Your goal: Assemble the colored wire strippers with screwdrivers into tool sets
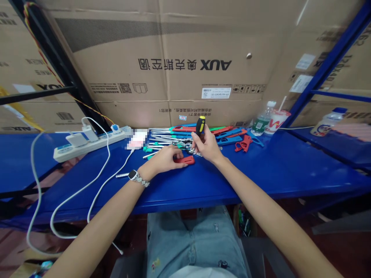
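My left hand (167, 159) lies on the blue tabletop, its fingers closed on a red plastic part (188, 160) with a slot in it. My right hand (206, 146) grips a screwdriver (200, 125) with a yellow and black handle, held upright. The screwdriver's tip points down at the right end of the red part; whether it touches is too small to tell. Just behind both hands is a pile of metal rods (162, 138) with green ends. Blue plastic pieces (228, 139) and red plastic pieces (244, 143) lie to the right of the pile.
On the left are a white power strip (92, 143) with plugs and loose white cables (101, 170). A water bottle (260, 119) and a cup with a straw (277, 121) stand at the back right. Large cardboard (185, 46) rises behind the blue table (261, 173).
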A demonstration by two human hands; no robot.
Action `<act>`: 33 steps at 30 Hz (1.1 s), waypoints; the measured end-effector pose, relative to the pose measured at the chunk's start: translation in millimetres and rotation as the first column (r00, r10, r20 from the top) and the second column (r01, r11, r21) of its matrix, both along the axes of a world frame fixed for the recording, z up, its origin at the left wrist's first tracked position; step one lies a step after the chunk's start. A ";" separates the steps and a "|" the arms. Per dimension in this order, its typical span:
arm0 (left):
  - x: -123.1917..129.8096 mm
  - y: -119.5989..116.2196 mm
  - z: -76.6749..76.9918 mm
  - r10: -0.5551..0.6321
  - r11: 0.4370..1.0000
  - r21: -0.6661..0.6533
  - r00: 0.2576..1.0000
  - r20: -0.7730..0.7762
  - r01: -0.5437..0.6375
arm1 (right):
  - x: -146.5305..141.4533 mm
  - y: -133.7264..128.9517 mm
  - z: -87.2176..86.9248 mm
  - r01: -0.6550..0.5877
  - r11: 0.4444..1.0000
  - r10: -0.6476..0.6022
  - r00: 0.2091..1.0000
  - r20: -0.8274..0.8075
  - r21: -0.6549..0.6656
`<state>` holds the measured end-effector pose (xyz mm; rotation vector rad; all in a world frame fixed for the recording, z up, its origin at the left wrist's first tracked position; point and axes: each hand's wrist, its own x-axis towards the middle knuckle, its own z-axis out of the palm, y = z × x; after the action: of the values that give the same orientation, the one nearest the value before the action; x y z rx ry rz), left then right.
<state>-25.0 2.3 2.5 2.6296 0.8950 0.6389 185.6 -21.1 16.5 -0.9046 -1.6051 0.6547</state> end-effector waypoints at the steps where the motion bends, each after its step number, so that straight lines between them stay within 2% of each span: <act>1: 0.1 -0.2 0.2 0.005 1.000 -0.003 1.000 -0.001 -0.005 | -0.5 0.3 -0.8 -0.008 1.000 0.008 1.000 0.002 -0.003; 16: 1.1 0.5 -1.0 0.018 0.999 0.028 1.000 0.024 -0.018 | -1.8 0.5 -4.6 -0.041 0.998 0.045 0.995 0.087 -0.036; 21: 0.9 -2.2 -0.9 0.026 0.999 0.040 1.000 0.015 -0.027 | -1.7 1.1 -2.0 0.023 0.999 -0.026 0.991 0.130 0.025; 23: 2.5 -5.4 3.8 0.017 0.999 0.041 0.996 0.087 -0.021 | -1.5 2.3 -1.6 0.000 1.000 -0.001 0.996 0.094 0.007; 25: 8.0 -7.9 13.0 0.017 0.999 0.025 0.965 0.263 -0.024 | -1.6 3.7 -2.1 -0.049 0.998 0.051 0.998 0.048 -0.028; 28: 26.3 -6.1 31.5 0.082 0.997 -0.046 0.834 0.545 -0.067 | -2.7 5.5 -3.8 -0.071 0.996 0.072 0.997 0.020 -0.050; 31: 50.5 2.5 44.8 0.084 0.995 -0.093 0.768 0.635 -0.032 | -3.7 6.8 -5.8 -0.054 0.998 0.054 0.998 0.014 -0.043; 33: 61.9 8.7 46.8 0.093 0.994 -0.107 0.733 0.674 -0.027 | -3.2 7.4 -6.6 -0.049 0.998 0.049 0.999 0.001 -0.048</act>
<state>37.0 11.0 49.3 2.0123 0.7376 1.4176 182.5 -13.6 10.0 -0.9031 -1.6238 0.7297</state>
